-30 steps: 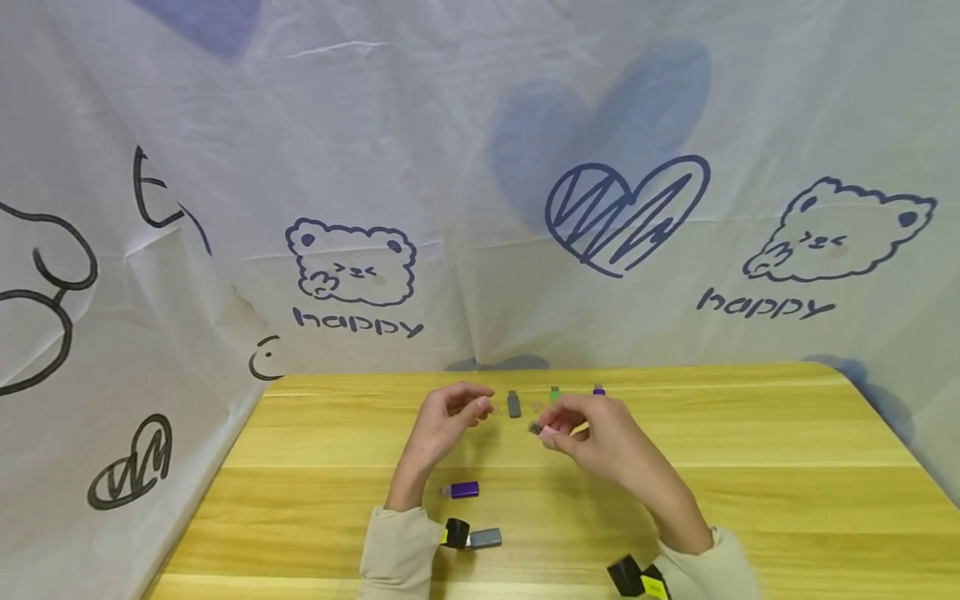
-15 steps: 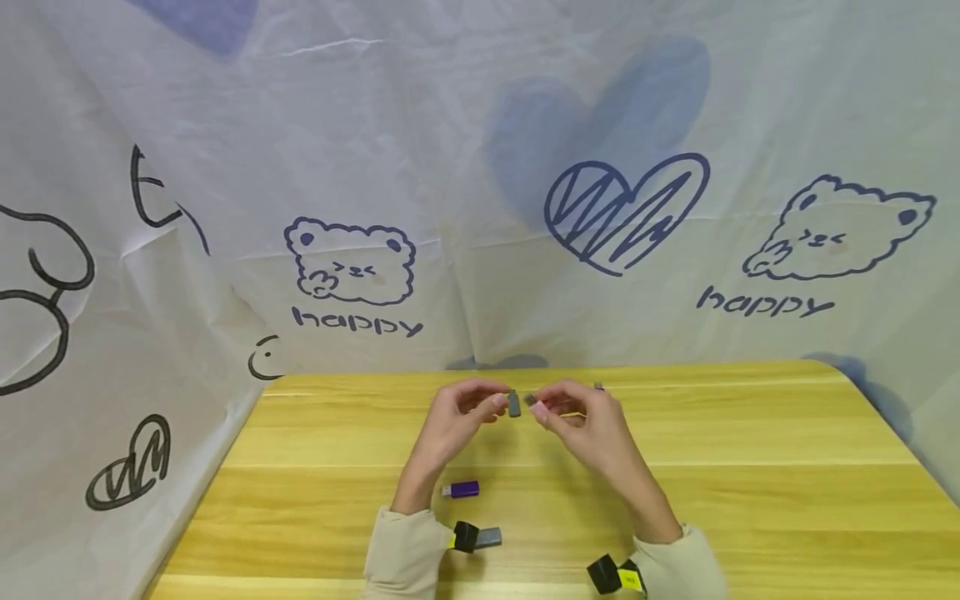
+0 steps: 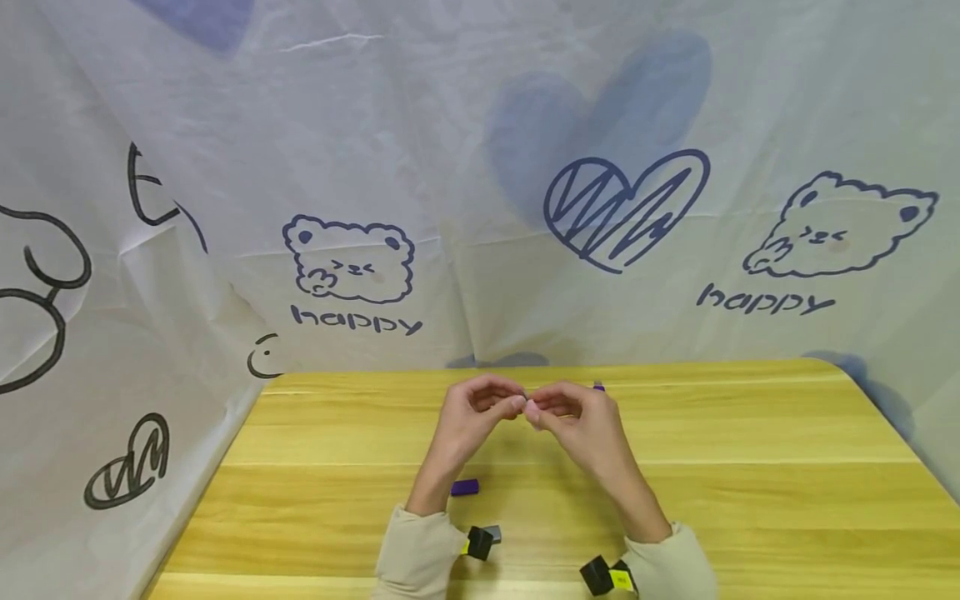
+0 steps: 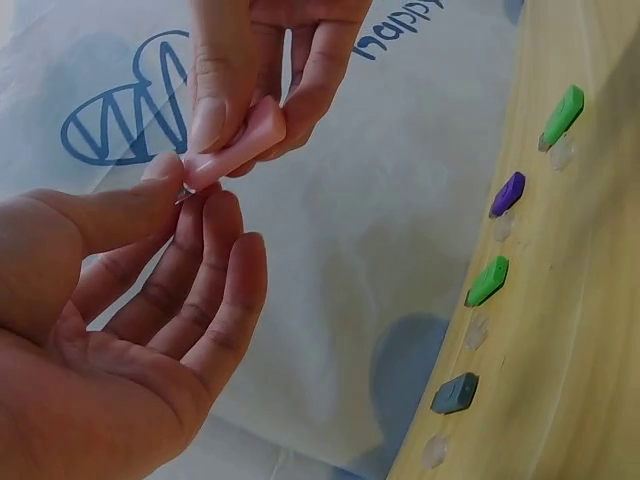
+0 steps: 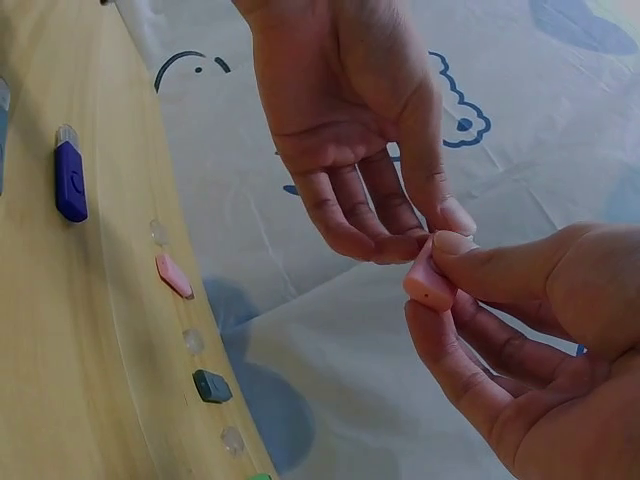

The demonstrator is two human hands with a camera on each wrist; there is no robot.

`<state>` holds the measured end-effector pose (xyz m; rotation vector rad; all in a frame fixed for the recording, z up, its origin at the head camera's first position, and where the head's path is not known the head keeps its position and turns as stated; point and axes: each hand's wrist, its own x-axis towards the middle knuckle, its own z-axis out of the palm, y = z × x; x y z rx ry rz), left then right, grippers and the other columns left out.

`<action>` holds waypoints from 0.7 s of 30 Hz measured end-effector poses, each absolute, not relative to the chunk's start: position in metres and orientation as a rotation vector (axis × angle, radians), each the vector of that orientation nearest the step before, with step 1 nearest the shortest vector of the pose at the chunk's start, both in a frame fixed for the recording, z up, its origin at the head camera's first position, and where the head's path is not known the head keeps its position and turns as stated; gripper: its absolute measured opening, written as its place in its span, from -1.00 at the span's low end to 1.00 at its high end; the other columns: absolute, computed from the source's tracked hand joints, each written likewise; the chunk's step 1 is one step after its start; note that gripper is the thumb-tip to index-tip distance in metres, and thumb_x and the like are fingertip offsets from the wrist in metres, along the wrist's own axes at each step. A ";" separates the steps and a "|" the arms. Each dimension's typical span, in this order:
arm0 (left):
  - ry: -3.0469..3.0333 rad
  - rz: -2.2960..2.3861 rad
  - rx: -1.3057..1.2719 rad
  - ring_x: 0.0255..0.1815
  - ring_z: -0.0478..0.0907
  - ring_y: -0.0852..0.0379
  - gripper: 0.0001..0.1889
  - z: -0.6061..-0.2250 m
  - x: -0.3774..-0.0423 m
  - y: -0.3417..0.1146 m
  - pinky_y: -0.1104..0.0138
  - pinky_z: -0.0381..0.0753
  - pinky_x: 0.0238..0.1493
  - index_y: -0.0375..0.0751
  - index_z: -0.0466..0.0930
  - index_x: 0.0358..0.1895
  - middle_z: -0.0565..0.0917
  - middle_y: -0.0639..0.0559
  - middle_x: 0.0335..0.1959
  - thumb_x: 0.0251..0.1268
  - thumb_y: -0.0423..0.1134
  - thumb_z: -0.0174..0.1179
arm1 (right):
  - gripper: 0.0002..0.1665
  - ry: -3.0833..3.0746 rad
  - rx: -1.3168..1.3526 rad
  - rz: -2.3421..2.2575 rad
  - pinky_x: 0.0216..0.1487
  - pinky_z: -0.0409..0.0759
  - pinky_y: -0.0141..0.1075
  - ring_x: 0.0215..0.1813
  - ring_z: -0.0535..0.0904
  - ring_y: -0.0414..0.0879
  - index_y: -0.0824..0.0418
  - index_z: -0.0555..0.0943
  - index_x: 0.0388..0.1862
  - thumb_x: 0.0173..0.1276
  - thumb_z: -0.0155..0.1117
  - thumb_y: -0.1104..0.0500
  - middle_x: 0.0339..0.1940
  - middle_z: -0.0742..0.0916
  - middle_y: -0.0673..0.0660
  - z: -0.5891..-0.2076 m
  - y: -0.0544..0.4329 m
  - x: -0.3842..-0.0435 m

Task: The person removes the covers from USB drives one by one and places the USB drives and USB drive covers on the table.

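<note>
A pink USB flash drive is held above the table between both hands. My right hand pinches its body between thumb and fingers, best seen in the right wrist view. At its narrow end, my left hand pinches with thumb and forefinger, the other fingers loosely bent. A small silvery bit shows between those left fingertips, and the rest of that end is hidden. The hands meet near the table's back edge in the head view, covering most of the drives behind them.
Along the back edge lie a pink drive, grey drive, green drive, purple drive and another green drive, with clear caps beside them. Nearer lie a capped purple drive and a grey drive. A cloth backdrop hangs behind.
The hands have come together: the right moved left and slightly back with the drive, the left moved right. The left fingers now meet the drive's end.
</note>
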<state>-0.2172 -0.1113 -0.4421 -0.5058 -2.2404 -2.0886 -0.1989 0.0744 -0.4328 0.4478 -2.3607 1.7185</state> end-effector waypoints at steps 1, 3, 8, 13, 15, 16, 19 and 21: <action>-2.237 -2.084 -0.496 -0.20 0.72 0.10 -0.83 -0.442 -0.217 -0.111 0.26 0.74 -0.08 -0.44 0.70 -0.05 0.76 -0.25 -0.15 0.36 -0.43 0.34 | -0.83 -2.361 0.444 1.715 -0.23 0.75 -0.35 -0.24 0.79 0.02 0.35 0.76 -0.14 0.30 0.50 0.33 -0.27 0.81 0.17 -0.433 0.074 -0.199; -2.224 -2.092 -0.474 -0.22 0.72 0.10 -0.83 -0.443 -0.217 -0.110 0.26 0.75 -0.09 -0.45 0.70 -0.07 0.76 -0.25 -0.16 0.34 -0.44 0.36 | -0.83 -2.362 0.436 1.711 -0.23 0.75 -0.35 -0.24 0.79 0.02 0.34 0.76 -0.14 0.30 0.50 0.34 -0.27 0.82 0.17 -0.433 0.073 -0.199; -2.179 -2.147 -0.387 -0.26 0.73 0.10 -0.84 -0.442 -0.216 -0.110 0.25 0.76 -0.12 -0.45 0.74 -0.10 0.78 -0.25 -0.20 0.30 -0.45 0.38 | -0.83 -2.380 0.422 1.717 -0.22 0.75 -0.35 -0.25 0.79 -0.02 0.33 0.76 -0.15 0.30 0.50 0.31 -0.27 0.82 0.16 -0.434 0.072 -0.200; -2.164 -2.160 -0.296 -0.32 0.74 0.09 -0.86 -0.441 -0.215 -0.110 0.27 0.76 -0.19 -0.43 0.77 -0.14 0.79 -0.21 -0.25 0.27 -0.44 0.41 | -0.84 -2.405 0.414 1.704 -0.22 0.75 -0.35 -0.26 0.79 -0.05 0.31 0.77 -0.16 0.31 0.51 0.28 -0.26 0.82 0.14 -0.436 0.069 -0.199; -2.157 -2.159 -0.277 -0.33 0.74 0.08 -0.86 -0.441 -0.215 -0.110 0.27 0.76 -0.20 -0.44 0.77 -0.16 0.79 -0.21 -0.26 0.26 -0.45 0.42 | -0.85 -2.411 0.400 1.703 -0.22 0.75 -0.35 -0.26 0.79 -0.07 0.29 0.78 -0.17 0.31 0.51 0.27 -0.26 0.82 0.14 -0.435 0.069 -0.199; -2.155 -2.158 -0.270 -0.33 0.74 0.08 -0.86 -0.441 -0.215 -0.110 0.27 0.76 -0.21 -0.44 0.77 -0.16 0.79 -0.22 -0.27 0.26 -0.45 0.42 | -0.86 -2.412 0.393 1.704 -0.23 0.75 -0.36 -0.27 0.79 -0.07 0.29 0.78 -0.18 0.31 0.51 0.27 -0.26 0.83 0.14 -0.436 0.069 -0.199; -2.146 -2.163 -0.246 -0.35 0.74 0.08 -0.86 -0.441 -0.215 -0.109 0.26 0.77 -0.22 -0.44 0.78 -0.18 0.79 -0.22 -0.28 0.24 -0.45 0.43 | -0.87 -2.418 0.381 1.704 -0.23 0.75 -0.35 -0.27 0.79 -0.07 0.29 0.78 -0.20 0.30 0.51 0.28 -0.27 0.83 0.14 -0.435 0.068 -0.198; -2.143 -2.168 -0.231 -0.36 0.74 0.08 -0.86 -0.441 -0.215 -0.108 0.26 0.77 -0.22 -0.45 0.78 -0.18 0.79 -0.22 -0.28 0.24 -0.44 0.44 | -0.88 -2.425 0.378 1.700 -0.24 0.75 -0.35 -0.28 0.79 -0.07 0.29 0.78 -0.21 0.30 0.52 0.28 -0.28 0.83 0.15 -0.433 0.068 -0.198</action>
